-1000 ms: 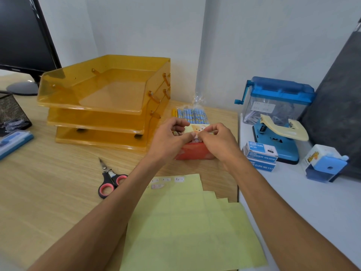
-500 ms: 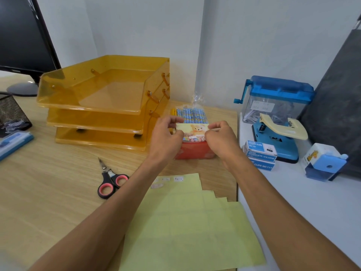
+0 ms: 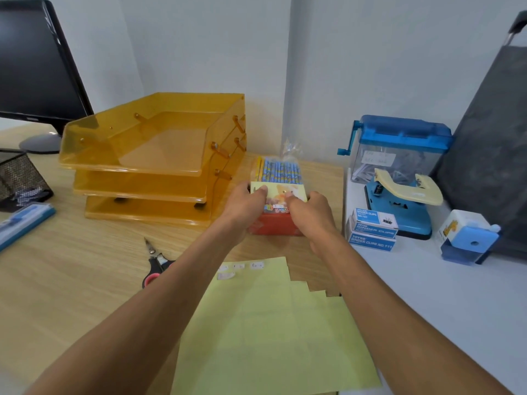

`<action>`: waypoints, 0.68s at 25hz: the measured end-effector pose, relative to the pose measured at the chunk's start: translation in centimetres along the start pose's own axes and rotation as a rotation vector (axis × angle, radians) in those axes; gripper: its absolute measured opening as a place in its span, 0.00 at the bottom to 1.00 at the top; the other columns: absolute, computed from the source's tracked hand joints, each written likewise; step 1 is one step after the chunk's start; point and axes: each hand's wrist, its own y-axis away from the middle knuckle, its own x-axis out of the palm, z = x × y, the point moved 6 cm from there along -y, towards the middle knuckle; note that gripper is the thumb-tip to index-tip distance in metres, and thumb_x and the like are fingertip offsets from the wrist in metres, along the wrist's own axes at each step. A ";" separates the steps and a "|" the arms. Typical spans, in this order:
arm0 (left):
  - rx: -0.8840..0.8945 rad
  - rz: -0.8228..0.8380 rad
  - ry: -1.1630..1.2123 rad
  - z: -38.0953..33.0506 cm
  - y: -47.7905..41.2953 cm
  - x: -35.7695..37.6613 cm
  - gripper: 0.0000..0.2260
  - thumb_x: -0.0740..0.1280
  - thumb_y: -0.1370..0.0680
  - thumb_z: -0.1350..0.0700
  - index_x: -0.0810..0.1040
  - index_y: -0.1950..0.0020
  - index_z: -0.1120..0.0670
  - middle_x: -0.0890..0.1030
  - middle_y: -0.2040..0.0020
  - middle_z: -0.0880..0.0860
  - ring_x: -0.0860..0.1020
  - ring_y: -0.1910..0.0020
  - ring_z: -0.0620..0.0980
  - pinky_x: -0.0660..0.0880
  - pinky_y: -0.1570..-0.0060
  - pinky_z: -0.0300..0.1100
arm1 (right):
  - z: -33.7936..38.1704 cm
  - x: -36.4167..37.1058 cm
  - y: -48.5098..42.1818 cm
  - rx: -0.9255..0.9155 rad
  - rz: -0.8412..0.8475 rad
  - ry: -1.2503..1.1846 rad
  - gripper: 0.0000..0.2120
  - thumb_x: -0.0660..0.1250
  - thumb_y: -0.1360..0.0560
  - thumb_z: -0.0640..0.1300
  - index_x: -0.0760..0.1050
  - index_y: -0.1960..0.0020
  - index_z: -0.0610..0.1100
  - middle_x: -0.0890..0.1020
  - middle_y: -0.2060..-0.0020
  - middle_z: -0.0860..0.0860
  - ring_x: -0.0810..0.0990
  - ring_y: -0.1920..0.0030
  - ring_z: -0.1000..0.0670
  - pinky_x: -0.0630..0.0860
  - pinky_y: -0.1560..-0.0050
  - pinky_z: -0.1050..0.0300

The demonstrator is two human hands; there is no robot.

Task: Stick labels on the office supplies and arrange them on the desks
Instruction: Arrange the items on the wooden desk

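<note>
A small yellow card pack with a bear picture [image 3: 281,192] lies on top of a red box [image 3: 273,227] on the wooden desk [image 3: 71,269]. My left hand [image 3: 245,208] grips the pack's left edge, thumb on top. My right hand [image 3: 309,213] grips its right side, thumb pressing the face near a small white label [image 3: 278,207]. Behind the box lies a bag of blue pencils [image 3: 281,169]. Yellow label backing sheets [image 3: 273,323] with a few white labels [image 3: 256,265] lie in front.
An orange three-tier tray [image 3: 154,155] stands left of the box, scissors [image 3: 156,262] in front of it. On the white desk to the right are binder clip boxes [image 3: 372,230], a blue hole punch [image 3: 405,203], a shredder [image 3: 399,146] and a sharpener [image 3: 467,238]. A monitor [image 3: 34,67] and mesh holder [image 3: 20,178] sit far left.
Both hands have shifted from fiddling at the pack's front to holding its two sides. The bear picture and the white label on the pack's front edge have come into view.
</note>
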 end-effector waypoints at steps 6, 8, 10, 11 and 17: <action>0.112 0.054 0.242 -0.4 0.3 0.0 0.10 0.64 0.19 0.60 0.72 0.39 0.51 0.80 0.42 0.52 0.83 0.48 0.53 0.81 0.49 0.54 | 0.1 -0.5 1.4 -0.055 -0.097 -0.288 0.13 0.64 0.22 0.42 0.72 0.37 0.46 0.80 0.49 0.51 0.79 0.59 0.57 0.71 0.70 0.65; 0.179 0.098 0.299 -1.0 0.6 -0.3 0.14 0.65 0.20 0.63 0.71 0.36 0.51 0.78 0.39 0.52 0.82 0.46 0.54 0.81 0.48 0.53 | 0.3 -0.6 2.0 -0.090 -0.145 -0.385 0.15 0.65 0.23 0.40 0.72 0.37 0.48 0.80 0.48 0.53 0.80 0.58 0.59 0.71 0.72 0.71; 0.239 0.131 0.314 -1.4 0.7 -0.5 0.18 0.66 0.21 0.64 0.70 0.34 0.51 0.78 0.39 0.51 0.82 0.45 0.54 0.81 0.49 0.55 | 0.7 -0.8 2.6 -0.164 -0.180 -0.486 0.17 0.67 0.25 0.39 0.74 0.37 0.51 0.81 0.46 0.53 0.82 0.53 0.56 0.76 0.66 0.69; 0.266 0.148 0.327 -1.6 0.8 -0.6 0.19 0.66 0.21 0.64 0.69 0.33 0.50 0.78 0.39 0.50 0.82 0.45 0.55 0.81 0.49 0.55 | 0.9 -1.0 2.7 -0.201 -0.180 -0.545 0.17 0.69 0.26 0.39 0.75 0.39 0.52 0.82 0.46 0.53 0.83 0.52 0.54 0.80 0.61 0.64; 0.456 0.229 0.409 -3.3 1.3 -0.9 0.26 0.71 0.26 0.61 0.68 0.31 0.51 0.77 0.36 0.49 0.79 0.39 0.55 0.78 0.46 0.58 | 2.5 -2.2 2.7 -0.321 -0.168 -0.694 0.16 0.74 0.31 0.53 0.74 0.45 0.58 0.73 0.38 0.50 0.79 0.43 0.47 0.82 0.54 0.56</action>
